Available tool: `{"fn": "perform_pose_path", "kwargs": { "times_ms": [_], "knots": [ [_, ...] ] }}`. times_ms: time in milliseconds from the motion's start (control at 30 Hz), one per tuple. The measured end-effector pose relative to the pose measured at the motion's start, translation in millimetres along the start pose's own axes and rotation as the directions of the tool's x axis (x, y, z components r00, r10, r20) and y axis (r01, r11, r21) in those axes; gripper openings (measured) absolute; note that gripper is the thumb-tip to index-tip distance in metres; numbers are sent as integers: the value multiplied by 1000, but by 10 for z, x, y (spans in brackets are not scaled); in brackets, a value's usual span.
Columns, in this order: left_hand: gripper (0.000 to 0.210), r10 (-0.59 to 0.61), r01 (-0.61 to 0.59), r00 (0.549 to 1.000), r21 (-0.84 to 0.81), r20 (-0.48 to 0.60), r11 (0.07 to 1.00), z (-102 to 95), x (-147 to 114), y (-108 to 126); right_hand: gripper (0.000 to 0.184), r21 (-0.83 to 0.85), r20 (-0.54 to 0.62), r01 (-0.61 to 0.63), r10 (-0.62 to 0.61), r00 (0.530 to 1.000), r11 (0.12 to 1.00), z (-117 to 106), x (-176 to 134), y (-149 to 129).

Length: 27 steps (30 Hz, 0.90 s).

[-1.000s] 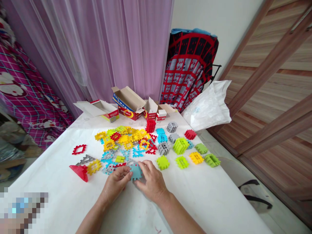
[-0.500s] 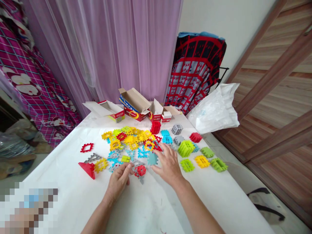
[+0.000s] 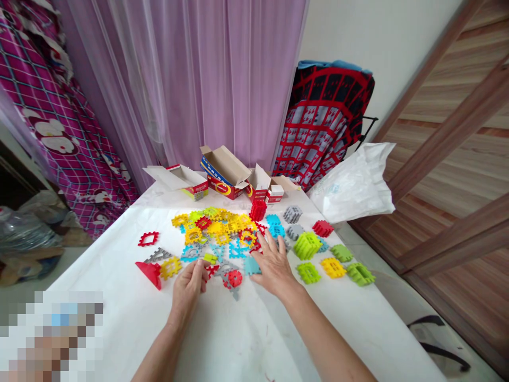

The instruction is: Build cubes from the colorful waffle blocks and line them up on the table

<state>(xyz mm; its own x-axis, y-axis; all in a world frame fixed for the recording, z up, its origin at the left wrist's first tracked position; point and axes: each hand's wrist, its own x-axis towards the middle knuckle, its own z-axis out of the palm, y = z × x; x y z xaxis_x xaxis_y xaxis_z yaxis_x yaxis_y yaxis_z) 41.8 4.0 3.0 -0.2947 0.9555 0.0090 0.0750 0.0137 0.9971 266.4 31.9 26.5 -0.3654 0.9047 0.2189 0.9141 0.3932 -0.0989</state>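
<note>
My left hand [image 3: 188,287] is closed, its thumb and curled fingers drawn together at the near-left side of a pile of plastic interlocking building pieces. Anything inside those fingers is hidden. Just beyond its fingertips lie a lime green piece [image 3: 210,259] and a red triangular piece [image 3: 212,271]. My right hand [image 3: 275,267] is open, fingers spread, low over the right side of the pile. A pale teal square piece [image 3: 251,266] shows between its thumb and index finger; whether they touch it I cannot tell. A round red piece [image 3: 235,278] rests on grey pieces between both hands.
Stacks sorted by colour stand right, including lime green [image 3: 307,245], yellow [image 3: 333,268] and grey [image 3: 292,214]. Yellow pieces [image 3: 218,228] heap behind my hands. Open cardboard boxes [image 3: 226,167] and a white bag [image 3: 353,183] stand behind. A red cone-like piece [image 3: 149,274] lies left.
My left hand has drawn back leftward, uncovering the red triangular piece. My right hand stays over nearly the same spot with fingers spread. The view has shifted slightly.
</note>
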Motion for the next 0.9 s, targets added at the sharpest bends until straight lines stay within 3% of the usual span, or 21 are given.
{"fn": "perform_pose_path", "kwargs": {
  "times_ms": [133,267,367,467,567,733,900],
  "knots": [
    [57,9,-9,1000,2,-7,1000,-20,22,-27,49,-18,6,-18,18,1000,1000,-13,1,9],
    [56,-1,0,999,-19,-40,1000,-85,61,-35,44,-17,-156,-36,33,987,999,-138,-19,9],
    [54,-15,7,994,-71,-113,997,-153,106,-28,23,43,-391,-29,43,920,999,-279,0,-18],
    [52,-18,-5,985,-131,-172,991,-226,156,-21,20,214,-552,82,51,833,973,-290,23,-138],
    [49,14,-54,968,-155,-250,986,-298,208,-31,21,338,-541,182,32,841,923,-90,-10,-336],
    [44,79,-112,933,-72,-352,991,-380,293,-114,23,399,-489,206,17,872,893,377,-155,-523],
    [39,113,-96,924,64,-367,993,-431,346,-213,25,448,-473,209,32,880,869,555,-239,-524]
  ]
}}
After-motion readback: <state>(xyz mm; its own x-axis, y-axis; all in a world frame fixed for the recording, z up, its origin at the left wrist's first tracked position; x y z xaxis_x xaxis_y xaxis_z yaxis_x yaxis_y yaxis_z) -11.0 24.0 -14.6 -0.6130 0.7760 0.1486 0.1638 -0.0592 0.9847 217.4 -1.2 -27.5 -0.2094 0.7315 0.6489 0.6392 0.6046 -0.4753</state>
